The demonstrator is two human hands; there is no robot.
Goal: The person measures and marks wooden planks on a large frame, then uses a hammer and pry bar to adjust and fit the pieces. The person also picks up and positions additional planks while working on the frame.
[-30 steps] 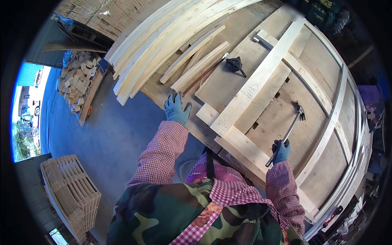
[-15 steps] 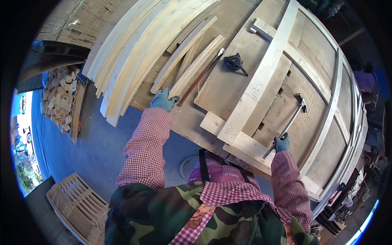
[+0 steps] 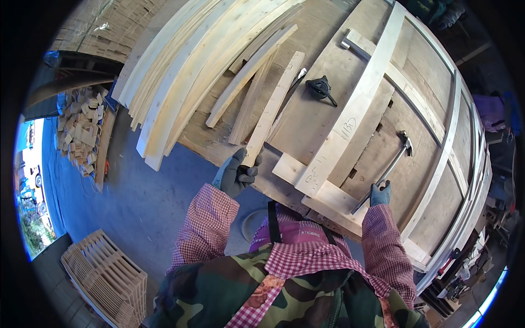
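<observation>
My gloved left hand (image 3: 238,174) is closed around the near end of a wooden strip (image 3: 276,109). The strip slants up and away over the table's left part. A long red bar, its tip (image 3: 302,72) showing, is mostly hidden by it. My gloved right hand (image 3: 380,194) grips a claw hammer (image 3: 395,157) low on its handle, the head pointing away from me over the wooden frame. That frame (image 3: 353,117) is made of pale planks with pencil marks on one. On the board left of the frame lies a black tool with a short handle (image 3: 319,89).
Several long boards (image 3: 191,71) are stacked at the table's far left, with loose strips (image 3: 246,79) beside them. A heap of wood offcuts (image 3: 82,126) sits further left. Slatted wood pieces (image 3: 106,273) stand on the floor at lower left. A person in purple (image 3: 489,112) is at far right.
My left hand has taken hold of the wooden strip's near end and drawn it toward me and to the right, over the red bar. The right hand and hammer have barely moved.
</observation>
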